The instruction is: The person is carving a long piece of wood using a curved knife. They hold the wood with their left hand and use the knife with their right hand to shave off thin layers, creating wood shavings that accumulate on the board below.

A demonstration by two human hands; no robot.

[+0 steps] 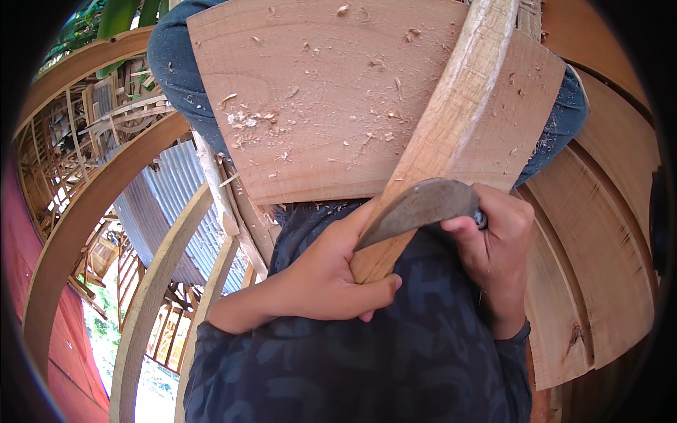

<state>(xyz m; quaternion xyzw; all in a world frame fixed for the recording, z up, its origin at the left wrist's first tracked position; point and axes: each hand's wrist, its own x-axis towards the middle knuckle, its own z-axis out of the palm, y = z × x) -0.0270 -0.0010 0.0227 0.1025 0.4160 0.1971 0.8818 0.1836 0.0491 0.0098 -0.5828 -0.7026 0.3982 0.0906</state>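
Observation:
My left hand (321, 271) is wrapped round the near end of a long, pale wooden strip (441, 130), its thumb over the end. The strip slants away to the upper right across a wide wooden board (303, 151) that lies over my legs. In my right hand (504, 233) is a knife, closed round its handle, which is mostly hidden. Its broad, curved grey blade (430, 204) crosses the top of the strip, with its tip close to my left hand. Whether the edge bites into the wood cannot be made out.
Curled wood shavings (250, 120) are scattered over the board. At the left stand curved wooden ribs (151, 310), with corrugated metal sheets (173, 204) and stacked timber beyond. Wide wooden planks (599, 233) stand close by on the right.

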